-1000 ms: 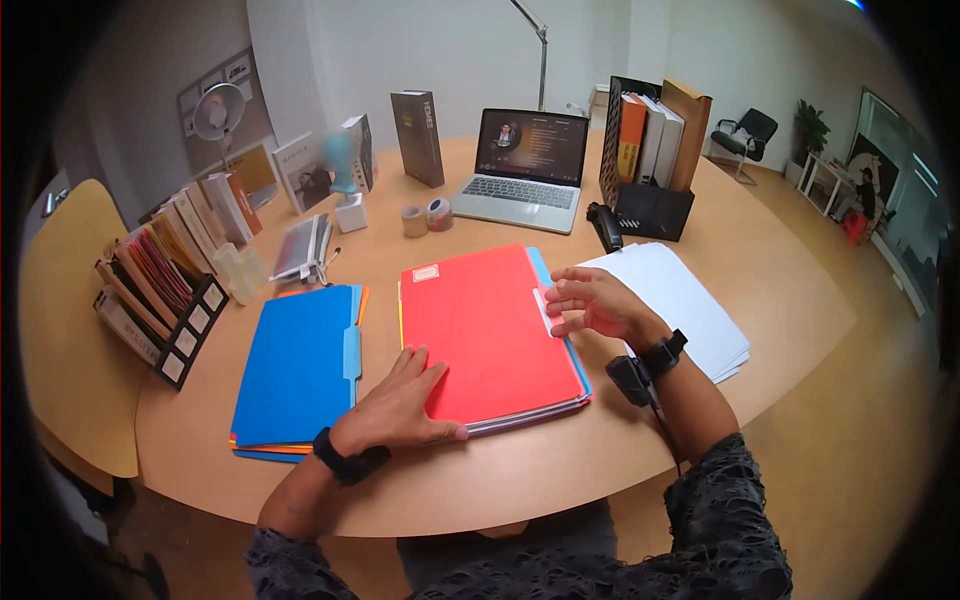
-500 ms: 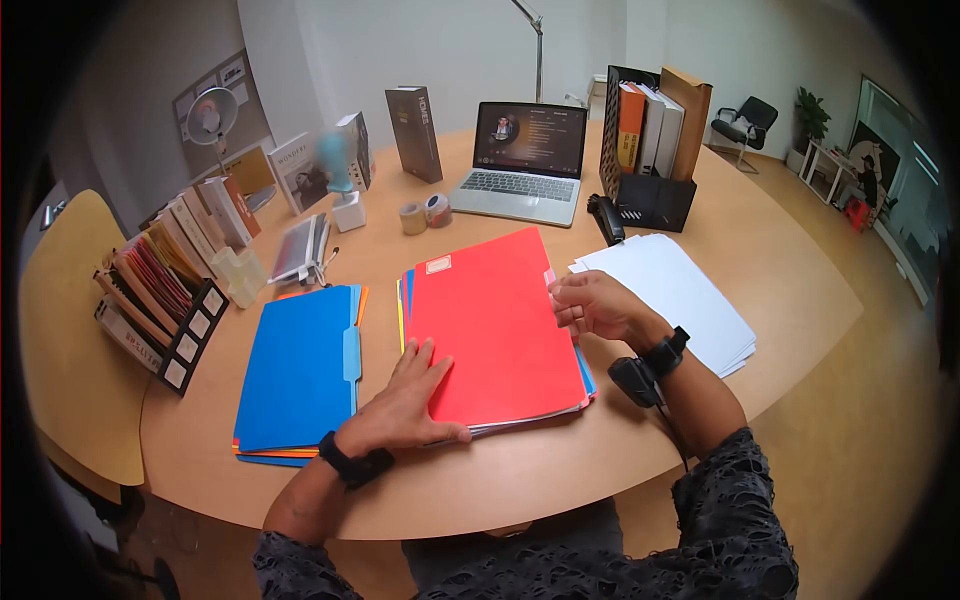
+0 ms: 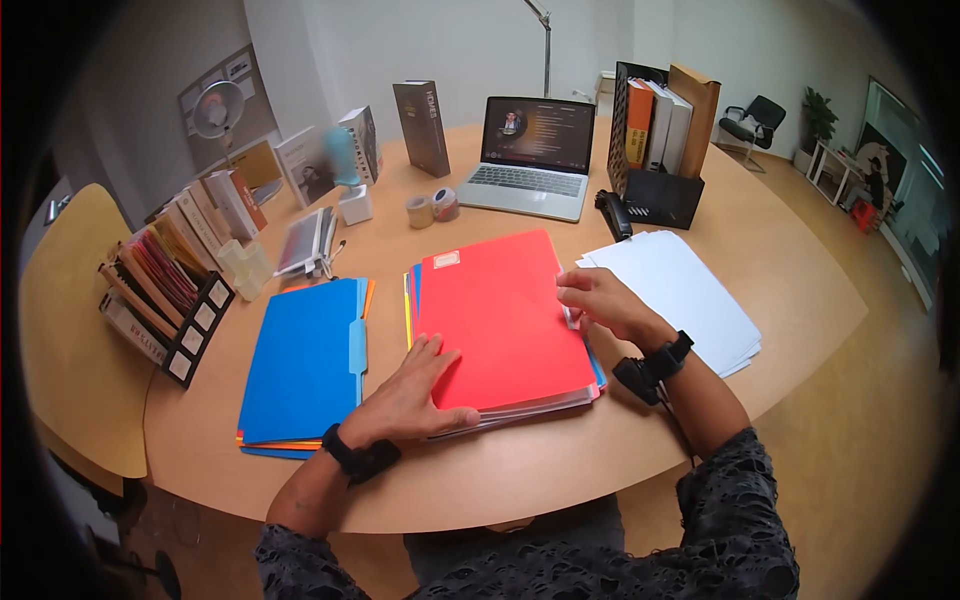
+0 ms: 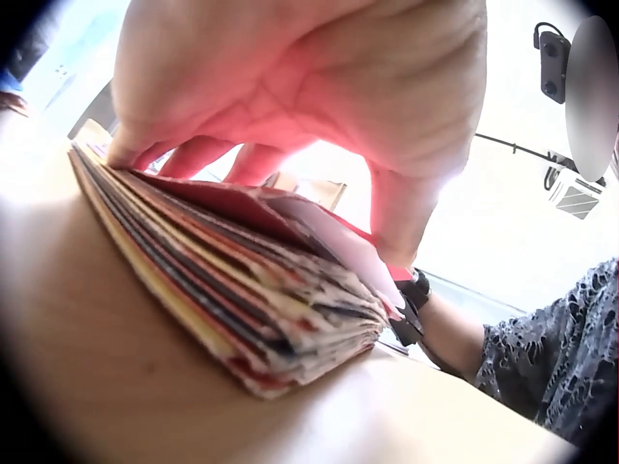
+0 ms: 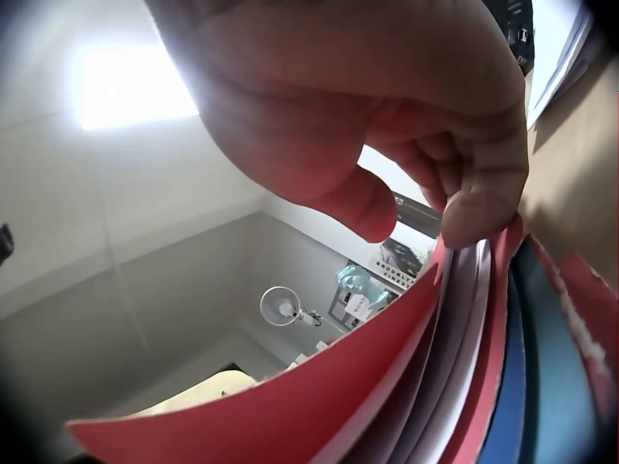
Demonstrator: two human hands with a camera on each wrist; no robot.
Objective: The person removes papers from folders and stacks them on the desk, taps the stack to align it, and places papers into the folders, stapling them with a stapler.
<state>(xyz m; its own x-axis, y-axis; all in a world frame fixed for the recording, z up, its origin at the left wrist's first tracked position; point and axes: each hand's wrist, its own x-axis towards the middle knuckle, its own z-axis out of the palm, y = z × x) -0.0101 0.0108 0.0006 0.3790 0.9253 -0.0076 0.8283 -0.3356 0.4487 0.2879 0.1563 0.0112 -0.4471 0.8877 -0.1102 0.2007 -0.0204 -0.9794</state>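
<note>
A red folder (image 3: 505, 325) lies on top of a thick stack of folders, slightly askew, with blue and yellow edges showing at its left. My left hand (image 3: 408, 393) rests on its near-left corner, fingers spread and thumb at the front edge; the left wrist view shows this hand (image 4: 300, 87) above the layered edges (image 4: 232, 280). At the folder's right edge, my right hand (image 3: 612, 303) has bent fingers. In the right wrist view this hand (image 5: 387, 116) has a fingertip on the folder edges, beside white sheets (image 5: 450, 358) between red covers (image 5: 290, 406); the thumb stands apart.
Blue folders (image 3: 300, 365) lie to the left, white paper (image 3: 685, 290) to the right. Behind are tape rolls (image 3: 419, 211), a laptop (image 3: 525, 185), a black handset (image 3: 614, 216) and a book holder (image 3: 660, 202). A file rack (image 3: 197, 330) stands at the far left.
The red folder has turned slightly and shifted over the stack, baring blue at its left. My right fingers have closed in from a looser spread to its right edge. My left hand stays on the near-left corner.
</note>
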